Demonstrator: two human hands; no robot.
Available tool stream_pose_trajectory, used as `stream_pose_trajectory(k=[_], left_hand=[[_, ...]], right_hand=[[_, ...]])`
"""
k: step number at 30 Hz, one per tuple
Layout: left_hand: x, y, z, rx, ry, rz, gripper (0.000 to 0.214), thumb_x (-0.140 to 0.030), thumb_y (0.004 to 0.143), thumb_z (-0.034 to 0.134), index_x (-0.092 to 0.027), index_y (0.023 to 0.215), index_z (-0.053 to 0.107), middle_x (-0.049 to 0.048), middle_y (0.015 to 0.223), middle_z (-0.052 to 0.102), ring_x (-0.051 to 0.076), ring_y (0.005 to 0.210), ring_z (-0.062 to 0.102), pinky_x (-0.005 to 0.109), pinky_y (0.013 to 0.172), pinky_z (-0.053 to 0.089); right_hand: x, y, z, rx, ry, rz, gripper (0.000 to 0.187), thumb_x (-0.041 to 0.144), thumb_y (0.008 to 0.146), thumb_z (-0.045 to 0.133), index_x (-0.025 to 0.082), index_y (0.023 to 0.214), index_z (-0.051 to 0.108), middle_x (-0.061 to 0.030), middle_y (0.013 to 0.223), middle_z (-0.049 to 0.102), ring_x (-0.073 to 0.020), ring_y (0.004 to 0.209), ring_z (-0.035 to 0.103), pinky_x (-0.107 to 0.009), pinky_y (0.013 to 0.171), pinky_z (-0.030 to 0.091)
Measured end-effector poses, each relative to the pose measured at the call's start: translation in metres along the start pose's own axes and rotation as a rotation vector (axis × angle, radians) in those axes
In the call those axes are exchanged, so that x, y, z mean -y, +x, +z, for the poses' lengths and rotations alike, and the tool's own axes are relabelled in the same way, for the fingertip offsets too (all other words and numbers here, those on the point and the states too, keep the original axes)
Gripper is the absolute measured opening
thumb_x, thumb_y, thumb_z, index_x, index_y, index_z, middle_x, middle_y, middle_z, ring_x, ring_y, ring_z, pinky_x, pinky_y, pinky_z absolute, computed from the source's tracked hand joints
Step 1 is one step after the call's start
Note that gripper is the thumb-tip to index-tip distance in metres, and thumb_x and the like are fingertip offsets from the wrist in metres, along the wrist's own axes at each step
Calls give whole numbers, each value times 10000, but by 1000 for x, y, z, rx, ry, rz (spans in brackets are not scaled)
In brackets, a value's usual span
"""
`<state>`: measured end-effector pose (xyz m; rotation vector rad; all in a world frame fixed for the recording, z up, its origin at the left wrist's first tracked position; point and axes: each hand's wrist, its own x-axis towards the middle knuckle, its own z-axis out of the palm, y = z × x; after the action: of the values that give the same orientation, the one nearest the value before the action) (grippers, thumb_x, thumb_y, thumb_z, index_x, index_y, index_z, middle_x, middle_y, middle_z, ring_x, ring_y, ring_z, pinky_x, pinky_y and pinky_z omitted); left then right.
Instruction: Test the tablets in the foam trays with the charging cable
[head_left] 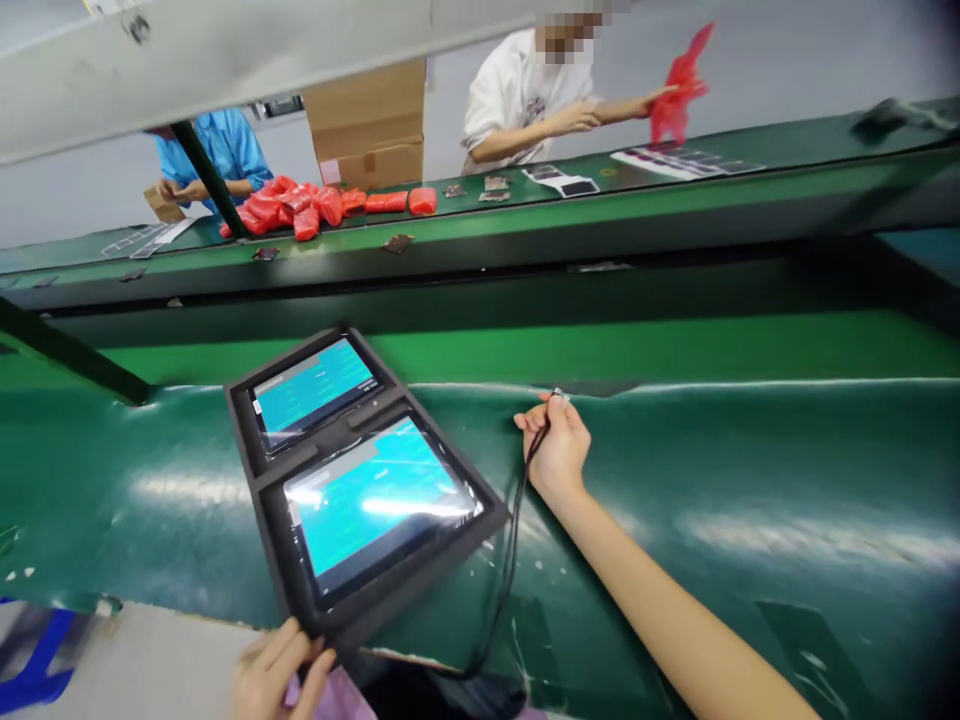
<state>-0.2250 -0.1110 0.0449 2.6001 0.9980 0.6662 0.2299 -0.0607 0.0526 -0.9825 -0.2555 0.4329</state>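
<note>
A black foam tray [262, 490] lies at an angle on the green work surface, with two compartments. Each compartment holds a tablet with a lit cyan screen: the far tablet [315, 390] and the larger-looking near tablet [382, 500], which has shiny film over it. My left hand [277, 670] grips the tray's near corner, its fingertips at the edge. To the right of the tray, my right hand [559, 450] is closed around the end of a black cable [511, 550], a small metal connector showing above the fingers. The cable hangs down toward the bench's near edge.
Behind a green ledge [675, 345] runs a second bench with a pile of red wrapped packages [292, 205]. Two people work there, one in a white shirt [506, 95] holding red plastic [679, 95]. A green post [75, 350] stands left; a blue stool [41, 665] is below.
</note>
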Motion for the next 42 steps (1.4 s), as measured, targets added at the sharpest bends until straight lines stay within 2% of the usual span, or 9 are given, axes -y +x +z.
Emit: stream_pose_trajectory(k=[4,9,12,14,22,28,32,37,42], left_hand=[[34,-41,-57,134,79,46,338,-186,934,424,-342,952,724,29,645,673,197,519,658,322,477,565],[26,-7,-95,84,191,-66,246,-223,962,488,-317,962,716,40,757,674,210,670,656,360,625,544],[7,34,-84,150,260,71,334,-276,956,551,-319,1273,646,102,1280,620,305,1177,562,466,947,491],[-3,56,-70,219,321,186,439,-309,962,554,-366,1397,558,97,1437,502,348,1274,446,521,1004,420],[-12,107,-43,426,263,319,401,-428,1008,466,-350,1398,516,76,1578,340,383,1364,298,537,979,364],[10,207,-29,327,140,101,310,-423,1046,359,-226,1222,519,106,1611,305,347,1491,177,594,1096,246],[33,253,-11,348,119,130,307,-439,1043,386,-215,1216,505,120,1514,454,315,1483,234,591,1142,168],[49,253,-32,342,66,68,434,-485,1030,416,-242,1389,399,126,1492,461,294,1472,263,554,1171,165],[77,233,-56,434,115,34,1034,-646,761,752,-293,1549,184,162,1615,255,402,1521,77,642,1179,81]], right_hand=[[-4,-6,2,52,-57,6,417,591,766,790,214,833,627,87,548,396,-110,513,352,-264,532,425],[-10,-10,3,83,-91,0,372,562,798,778,217,834,642,78,544,400,-113,517,341,-252,516,427],[-10,-9,2,88,-93,-9,353,547,805,775,219,828,645,74,541,397,-116,521,343,-252,516,428],[-10,-9,1,86,-98,-16,342,541,807,772,223,823,648,74,540,396,-119,518,341,-257,514,426],[-8,-12,3,101,-95,-11,335,525,810,771,214,825,648,70,536,413,-118,510,348,-256,507,416],[-7,-13,3,124,-107,-3,336,537,826,755,215,838,658,71,532,421,-117,508,349,-255,515,416],[-8,-13,2,130,-119,-3,344,547,833,746,217,841,651,75,540,405,-115,505,336,-254,510,408],[-7,-12,3,131,-132,1,354,557,836,739,216,833,645,73,542,400,-114,504,333,-254,501,401],[-6,-13,5,134,-145,1,360,562,838,736,215,825,642,71,549,395,-113,504,334,-253,495,401]])
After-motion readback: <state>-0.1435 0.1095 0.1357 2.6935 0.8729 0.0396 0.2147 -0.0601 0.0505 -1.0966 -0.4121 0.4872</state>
